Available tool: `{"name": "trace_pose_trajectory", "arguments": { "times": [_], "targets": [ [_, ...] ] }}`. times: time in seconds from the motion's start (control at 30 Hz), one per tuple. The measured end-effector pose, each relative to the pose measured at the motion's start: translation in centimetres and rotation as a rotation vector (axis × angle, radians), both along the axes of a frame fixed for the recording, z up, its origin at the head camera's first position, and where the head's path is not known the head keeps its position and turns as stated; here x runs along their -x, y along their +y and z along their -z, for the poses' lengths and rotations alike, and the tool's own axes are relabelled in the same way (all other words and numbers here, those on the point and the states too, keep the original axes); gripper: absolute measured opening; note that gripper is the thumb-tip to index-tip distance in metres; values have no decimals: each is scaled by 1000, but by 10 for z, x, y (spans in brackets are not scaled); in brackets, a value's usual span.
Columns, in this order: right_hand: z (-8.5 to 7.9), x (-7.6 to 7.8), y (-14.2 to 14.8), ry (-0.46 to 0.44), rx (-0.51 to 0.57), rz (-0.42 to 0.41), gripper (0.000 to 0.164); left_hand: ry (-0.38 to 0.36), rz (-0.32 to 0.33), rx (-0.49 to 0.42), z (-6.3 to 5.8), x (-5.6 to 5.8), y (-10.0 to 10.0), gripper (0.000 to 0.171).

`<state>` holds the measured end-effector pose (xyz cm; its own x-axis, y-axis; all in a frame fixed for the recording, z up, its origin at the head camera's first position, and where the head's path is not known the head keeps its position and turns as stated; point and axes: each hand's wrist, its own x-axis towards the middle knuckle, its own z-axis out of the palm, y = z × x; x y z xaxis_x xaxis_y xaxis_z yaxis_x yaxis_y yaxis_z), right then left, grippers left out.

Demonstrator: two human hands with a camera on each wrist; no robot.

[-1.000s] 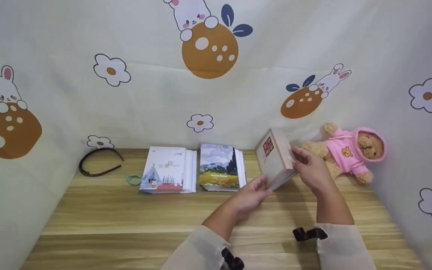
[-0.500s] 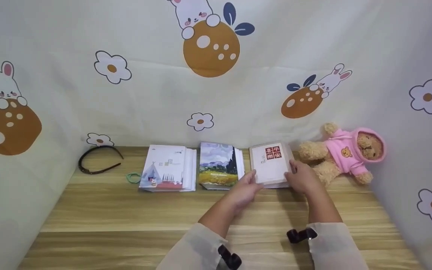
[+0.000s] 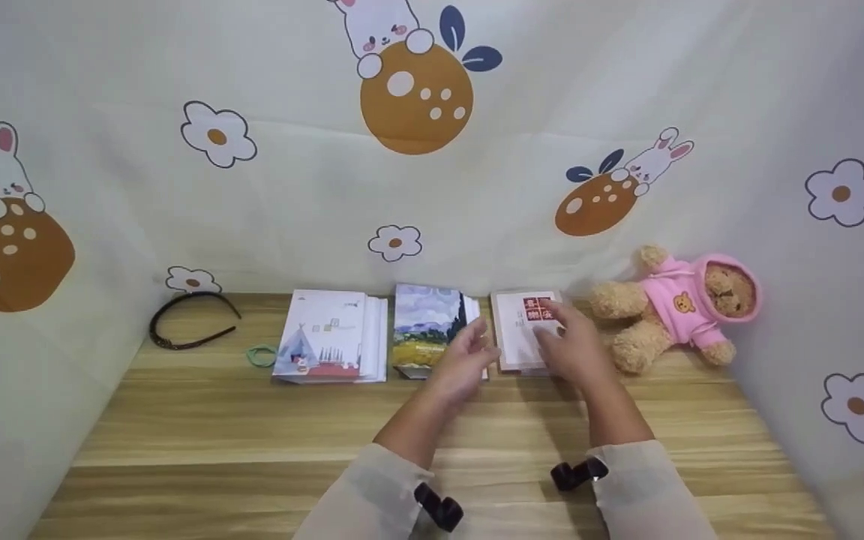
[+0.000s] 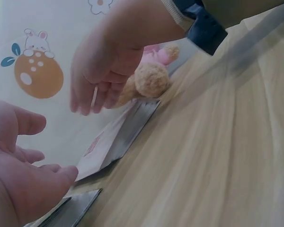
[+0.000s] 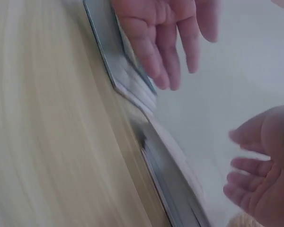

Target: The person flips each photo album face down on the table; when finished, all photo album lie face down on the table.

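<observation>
Lying face up, a pale, red-printed book (image 3: 516, 342)

Broad free strip of wood-grain counter (image 3: 252, 435) before books, part under forearms (image 3: 413, 424). Narrow lane between white tent-print book (image 3: 327, 334) and blue-and-yellow landscape-painted book (image 3: 424, 322); tighter slot between latter and cream book with red square (image 3: 514, 346), flanked by left hand (image 3: 460, 369) and right hand (image 3: 573, 351). Brown plush bear in pink hoodie (image 3: 673, 307) bars right, cream printed fabric wall (image 3: 312, 195) rear.

The rightmost book (image 3: 516, 341) looks papery, the tabletop (image 3: 237, 442) wooden, the bear (image 3: 668, 309) fuzzy
</observation>
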<state>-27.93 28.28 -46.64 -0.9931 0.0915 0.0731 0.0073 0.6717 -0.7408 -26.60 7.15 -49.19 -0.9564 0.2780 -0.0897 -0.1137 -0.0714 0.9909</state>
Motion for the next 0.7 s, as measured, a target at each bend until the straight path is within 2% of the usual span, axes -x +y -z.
{"name": "trace_pose_trajectory", "arguments": {
  "times": [0.17, 0.23, 0.43, 0.57, 0.7],
  "targets": [
    [6, 6, -31, 48, 121, -91, 61, 41, -109, -25, -1, 10, -29, 76],
    [7, 8, -42, 31, 132, -97, 63, 57, -149, -30, -2, 13, -43, 76],
    [6, 17, -75, -1, 187, -112, 68, 105, -258, 41, -6, 18, -89, 70],
    [8, 18, -92, -2, 244, -141, 74, 105, -296, 52, -5, 21, -112, 66],
    [14, 16, -97, -13, 278, -174, 76, 77, -292, 63, 0, 23, -119, 68]
  ]
}}
